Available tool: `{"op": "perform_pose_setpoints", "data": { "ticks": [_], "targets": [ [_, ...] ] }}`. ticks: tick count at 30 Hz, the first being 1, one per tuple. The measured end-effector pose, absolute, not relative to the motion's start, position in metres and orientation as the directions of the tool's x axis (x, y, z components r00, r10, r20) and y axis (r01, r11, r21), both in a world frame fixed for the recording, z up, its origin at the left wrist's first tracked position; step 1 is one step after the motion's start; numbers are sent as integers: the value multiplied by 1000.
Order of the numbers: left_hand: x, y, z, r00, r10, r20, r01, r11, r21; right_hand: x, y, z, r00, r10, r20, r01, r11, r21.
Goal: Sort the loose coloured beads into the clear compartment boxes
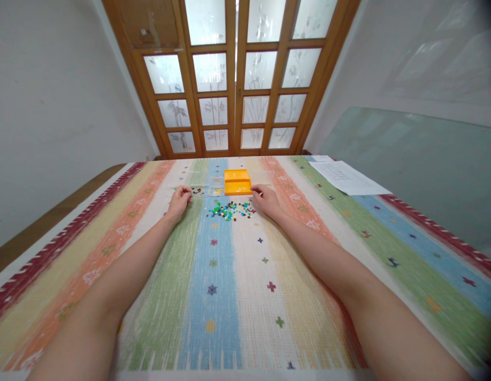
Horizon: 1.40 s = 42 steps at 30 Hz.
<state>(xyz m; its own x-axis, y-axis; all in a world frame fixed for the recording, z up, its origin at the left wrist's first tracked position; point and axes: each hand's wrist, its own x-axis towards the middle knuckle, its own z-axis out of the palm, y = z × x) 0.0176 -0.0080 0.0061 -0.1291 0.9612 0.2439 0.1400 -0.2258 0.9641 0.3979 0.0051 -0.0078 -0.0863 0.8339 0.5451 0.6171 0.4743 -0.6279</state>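
- Striped cloth [211,333] lies underneath.
- Left hand [179,203] curls beside a clear box [200,181]; I can't tell its grip.
- Right hand [266,201] bunches beside the orange tray [236,174], pinch unclear.
- Loose pieces [226,210] sit between, perhaps for easy reach.

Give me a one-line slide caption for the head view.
Two hands flank an orange box, with a scatter of small colourful pieces on a striped tablecloth.

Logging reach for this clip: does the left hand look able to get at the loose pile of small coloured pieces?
Probably yes: the left hand is just left of the pile, with only tablecloth visible between.
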Motion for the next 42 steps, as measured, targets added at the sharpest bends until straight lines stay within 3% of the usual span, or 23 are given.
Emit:
{"op": "perform_pose_setpoints", "data": {
  "ticks": [6, 17, 25, 36, 39, 42],
  "targets": [
    [18, -8, 8, -149, 953, 263, 161, -239, 957, 398, 4, -7, -86, 839, 537, 616, 468, -633],
    [3, -2, 5, -430, 872, 234, 116, -204, 972, 398, 4, -7, -90, 835, 542, 607, 478, -635],
    [-5, 2, -1, -501, 837, 221, 115, -189, 975, 398, 5, -8, -98, 833, 544, 604, 484, -633],
    [-5, 4, -2, -455, 857, 243, 159, -190, 969, 399, 7, -9, -106, 833, 544, 608, 487, -627],
    [-2, 0, -1, -336, 875, 349, 322, -242, 915, 399, 6, -10, -100, 841, 532, 614, 472, -632],
    [7, -8, 3, -93, 874, 476, 544, -356, 760, 398, 6, -10, -89, 845, 527, 606, 466, -644]
  ]
}}
